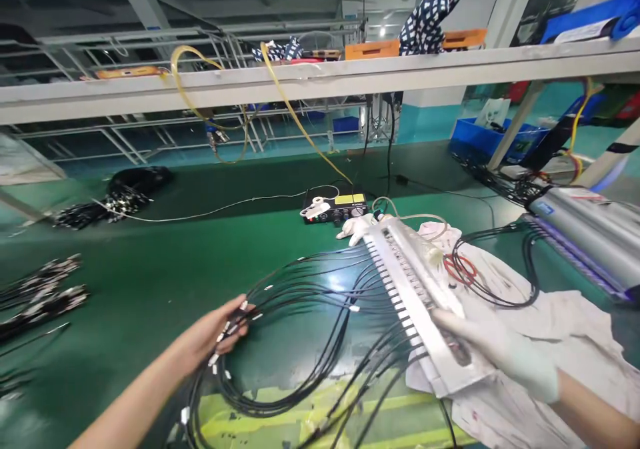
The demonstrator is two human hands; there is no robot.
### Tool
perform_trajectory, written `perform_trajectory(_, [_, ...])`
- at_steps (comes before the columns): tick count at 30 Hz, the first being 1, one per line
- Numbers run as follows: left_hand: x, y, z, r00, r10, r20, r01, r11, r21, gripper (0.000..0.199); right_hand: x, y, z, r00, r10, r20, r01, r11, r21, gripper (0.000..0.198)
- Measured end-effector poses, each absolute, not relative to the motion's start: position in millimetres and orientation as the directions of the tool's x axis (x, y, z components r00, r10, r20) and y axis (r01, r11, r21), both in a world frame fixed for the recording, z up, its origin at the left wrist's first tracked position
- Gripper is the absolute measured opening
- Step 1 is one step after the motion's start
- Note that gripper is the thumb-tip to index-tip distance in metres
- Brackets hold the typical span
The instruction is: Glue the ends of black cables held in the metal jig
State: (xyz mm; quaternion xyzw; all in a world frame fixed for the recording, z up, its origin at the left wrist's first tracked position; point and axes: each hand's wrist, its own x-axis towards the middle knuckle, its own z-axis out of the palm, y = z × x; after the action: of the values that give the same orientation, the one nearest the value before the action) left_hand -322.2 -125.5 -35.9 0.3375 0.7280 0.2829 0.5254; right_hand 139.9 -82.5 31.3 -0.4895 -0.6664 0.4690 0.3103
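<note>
Cables (270, 407) in hand: pinching a black, white-tagged set between the bare fingers of the left hand (233, 325), and touching the lower end of a comb-edged metal fixture (409, 302) with the gloved right hand (500, 342). Not being able to tell, through the blur, the set of those gloved fingers, spread or pressed together. Seeing the fixture lying slantwise on the green counter (150, 289), right of centre, partly over a white cloth (575, 322). Judging many cables as already running from its toothed edge, but finding the gathered ends loose except for the left hand's grip. Not being able to count the filled slots, given the overlap. Noting at least 2 cable bundles (55, 302) lying apart at the left edge, seemingly not yet dealt with. Turning to lettering: finding a yellow label (350, 199) on a black box (325, 215) near the fixture's far end, beside white lettering too small for sure reading; spotting a small blue label (546, 207) on the silver unit (590, 225) at right, also unreadable; making out no wording on the cables' white tags.
</note>
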Motion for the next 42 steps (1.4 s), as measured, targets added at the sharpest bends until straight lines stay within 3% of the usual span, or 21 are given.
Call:
perform_trajectory(4, [-362.0, -111.1, -27.5, -0.422, 0.805, -0.417, 0.442, 0.584, 0.681, 0.067, 101.6, -84.7, -6.0, -0.44, 0.873, -0.212, 0.413, -0.013, -0.911, 0.05])
perform_trajectory(8, [-353.8, -94.4, -23.6, -0.487, 0.858, -0.164, 0.707, 0.498, 0.502, 0.052, 91.6, -85.9, -26.7, -0.382, 0.865, -0.326, 0.697, 0.038, -0.716, 0.045])
perform_trajectory(12, [-291.0, -69.0, -28.4, -0.271, 0.961, 0.048, 0.893, 0.232, 0.386, 0.044, 87.3, -75.8, -19.5, -0.364, 0.839, -0.404, 0.85, 0.122, -0.513, 0.044])
perform_trajectory(16, [-211.5, -34.7, -45.5, 0.057, 0.997, 0.057, 0.929, -0.074, 0.363, 0.038, 76.3, -67.9, 0.4, -0.391, 0.799, -0.457, 0.913, 0.273, -0.303, 0.052])
perform_trajectory(19, [-177.9, -11.2, -61.6, 0.127, 0.99, 0.066, 0.914, -0.142, 0.379, 0.034, 75.2, -76.5, 3.9, -0.433, 0.78, -0.452, 0.901, 0.355, -0.25, 0.05])
perform_trajectory(21, [-171.8, 0.9, -71.5, 0.135, 0.989, 0.062, 0.901, -0.148, 0.407, 0.033, 79.9, -88.0, -9.6, -0.524, 0.763, -0.379, 0.852, 0.463, -0.246, 0.049])
perform_trajectory(24, [-176.0, 13.6, -82.8, 0.147, 0.988, 0.037, 0.873, -0.148, 0.464, 0.033, 90.3, -103.7, -47.7, -0.796, 0.603, -0.057, 0.603, 0.778, -0.176, 0.046])
perform_trajectory(27, [-180.8, 23.3, -88.8, 0.156, 0.988, 0.019, 0.846, -0.144, 0.513, 0.033, 96.3, -110.1, -69.9, -0.862, 0.423, 0.279, 0.413, 0.906, -0.097, 0.032])
perform_trajectory(30, [-179.9, 33.5, -91.4, 0.149, 0.989, 0.012, 0.827, -0.131, 0.547, 0.033, 95.6, -105.1, -42.0, -0.847, 0.308, 0.433, 0.34, 0.94, -0.004, 0.033])
perform_trajectory(35, [-173.9, 46.7, -93.0, 0.138, 0.99, 0.0, 0.809, -0.113, 0.577, 0.034, 78.6, -39.3, 79.5, -0.747, 0.382, 0.544, 0.445, 0.896, -0.019, 0.027])
perform_trajectory(37, [-171.9, 47.8, -92.4, 0.141, 0.99, 0.004, 0.806, -0.117, 0.58, 0.034, 62.0, 14.8, 121.8, -0.631, 0.527, 0.569, 0.506, 0.836, -0.213, 0.024])
perform_trajectory(39, [-170.3, 46.1, -91.2, 0.142, 0.99, 0.016, 0.804, -0.125, 0.581, 0.033, 39.5, 77.5, 148.3, -0.518, 0.698, 0.494, 0.62, 0.704, -0.346, 0.025])
perform_trajectory(41, [-168.8, 42.6, -89.5, 0.138, 0.99, 0.038, 0.803, -0.134, 0.581, 0.033, 13.6, 137.6, 156.7, -0.421, 0.87, 0.257, 0.711, 0.492, -0.502, 0.032])
perform_trajectory(42, [-168.0, 40.6, -88.7, 0.134, 0.99, 0.051, 0.803, -0.139, 0.58, 0.032, 0.6, 163.6, 154.9, -0.401, 0.9, 0.171, 0.734, 0.427, -0.528, 0.032])
